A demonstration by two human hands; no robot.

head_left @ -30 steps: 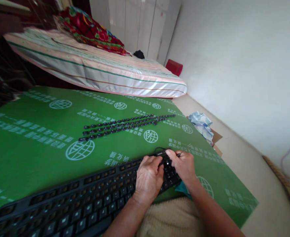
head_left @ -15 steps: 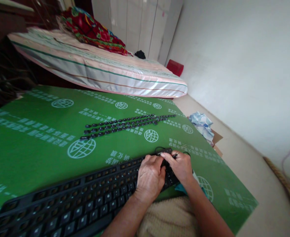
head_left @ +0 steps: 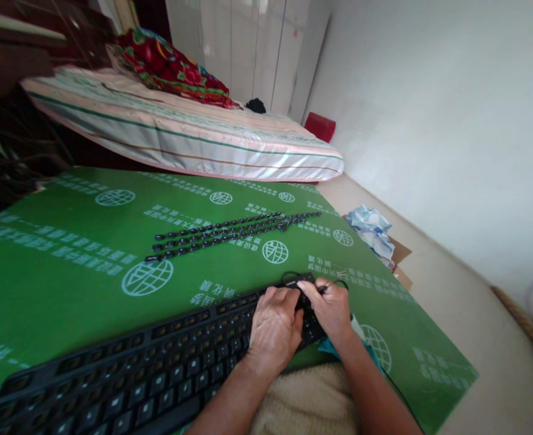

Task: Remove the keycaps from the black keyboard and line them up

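Note:
A black keyboard (head_left: 158, 374) lies slantwise across the green board, with its upper rows lacking keycaps and showing bare sockets. At its right end my left hand (head_left: 275, 320) rests over the keys, fingers curled down together; their tips are hidden. Beside it, touching the same end of the keyboard, my right hand (head_left: 332, 308) is closed, its thumb reaching toward the keyboard's top edge. A small dark thing shows at its curled fingers, too unclear to name. Farther back on the board, loose black keycaps (head_left: 230, 232) lie in several long rows.
The green board (head_left: 67, 241) carries pale printed globes and lettering. A teal cloth (head_left: 329, 347) lies under my right wrist, and a thin black cable (head_left: 400, 393) runs beside my forearm. Beyond stand a bed (head_left: 180, 142), a white wall and crumpled wrapping (head_left: 370, 226) on the floor.
The view has shifted slightly. Both hands stay at the keyboard's right end, in nearly the same pose, and more of the cable shows beside my right forearm.

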